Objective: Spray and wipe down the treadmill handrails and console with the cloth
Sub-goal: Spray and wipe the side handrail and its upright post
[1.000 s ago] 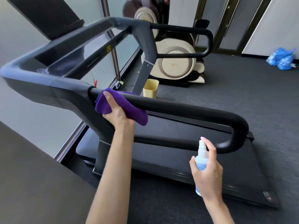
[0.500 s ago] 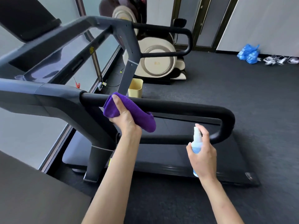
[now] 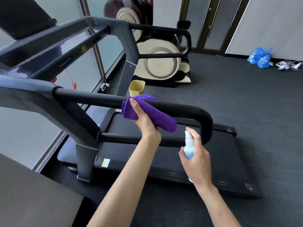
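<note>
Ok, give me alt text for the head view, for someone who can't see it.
A left hand presses a purple cloth around the near treadmill handrail. The right hand holds a small spray bottle upright just below the rail's bend.

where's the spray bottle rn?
Head view, lower right of centre: the spray bottle is upright in the right hand, just below the near handrail bend, right of the purple cloth.

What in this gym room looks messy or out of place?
By the far wall, crumpled blue plastic bags and a tangle of small white items lie loose on the dark floor. The treadmill handrail itself looks undamaged.
</note>
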A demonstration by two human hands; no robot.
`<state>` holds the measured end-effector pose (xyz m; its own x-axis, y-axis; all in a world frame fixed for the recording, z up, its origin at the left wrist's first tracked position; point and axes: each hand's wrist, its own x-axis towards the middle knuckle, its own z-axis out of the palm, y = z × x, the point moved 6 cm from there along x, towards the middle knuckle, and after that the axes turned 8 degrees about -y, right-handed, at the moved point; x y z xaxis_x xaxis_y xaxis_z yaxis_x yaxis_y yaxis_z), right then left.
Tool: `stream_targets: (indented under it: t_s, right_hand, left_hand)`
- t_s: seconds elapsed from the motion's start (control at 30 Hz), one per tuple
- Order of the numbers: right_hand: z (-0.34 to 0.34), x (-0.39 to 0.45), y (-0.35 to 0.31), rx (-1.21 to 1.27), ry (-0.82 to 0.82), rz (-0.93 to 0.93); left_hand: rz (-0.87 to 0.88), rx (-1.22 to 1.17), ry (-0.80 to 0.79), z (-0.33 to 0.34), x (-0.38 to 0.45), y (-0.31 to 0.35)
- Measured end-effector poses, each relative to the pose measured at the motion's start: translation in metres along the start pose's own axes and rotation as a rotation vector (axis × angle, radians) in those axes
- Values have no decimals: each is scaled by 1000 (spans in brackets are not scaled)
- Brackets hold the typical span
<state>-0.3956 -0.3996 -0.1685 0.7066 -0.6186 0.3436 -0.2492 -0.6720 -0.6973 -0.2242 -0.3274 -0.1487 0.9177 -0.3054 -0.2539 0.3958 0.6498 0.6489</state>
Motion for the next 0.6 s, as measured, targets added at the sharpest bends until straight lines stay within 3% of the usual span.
stream_targets:
  t_s: [0.1,0.23,0.33,0.6]
  right_hand:
    - [-23,-2,26,26,-53,-36]
    - [-44,-6,49,5,-158,-69]
    - [-54,-4,51,30,-183,-111]
    - [-70,14,46,134,-85,-140]
  left_hand:
    - [-7,100,-159,19,-18,-29]
    - [180,104,46,-4,-7,13]
    - [203,104,242,-26,0,39]
    - [126,99,183,28,-27,-53]
